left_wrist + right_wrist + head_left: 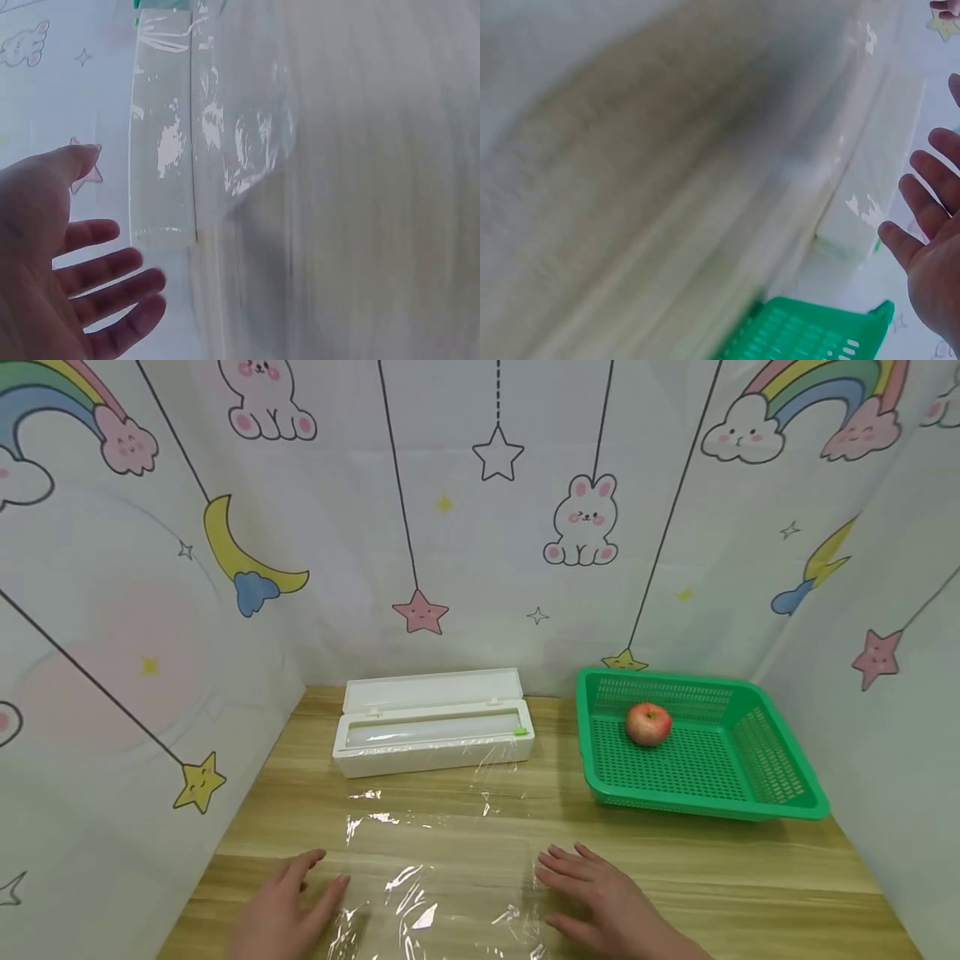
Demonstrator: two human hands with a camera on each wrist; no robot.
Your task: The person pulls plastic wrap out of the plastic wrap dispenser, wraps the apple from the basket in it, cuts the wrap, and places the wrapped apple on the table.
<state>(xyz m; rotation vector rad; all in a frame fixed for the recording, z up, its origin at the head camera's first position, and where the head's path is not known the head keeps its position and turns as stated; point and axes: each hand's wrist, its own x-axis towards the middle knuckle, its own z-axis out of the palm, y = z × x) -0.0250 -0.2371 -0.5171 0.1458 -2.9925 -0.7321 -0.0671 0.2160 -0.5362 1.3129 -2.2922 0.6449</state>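
Film point(420, 897) runs from the box point(378, 766) toward you, between your hands.
Your left hand point(288, 906) and right hand point(592, 893) are relaxed, fingers extended, gripping nothing, each near a side edge of the film; contact cannot be confirmed. The film extends over the table point(735, 864); you should find it light, limp, inclined to cling and easily torn, best pinched along both side edges with even tension. The box, lid point(431, 689) raised, contains a roll point(435, 729); the basket point(697, 802), at right, contains one apple point(648, 724).
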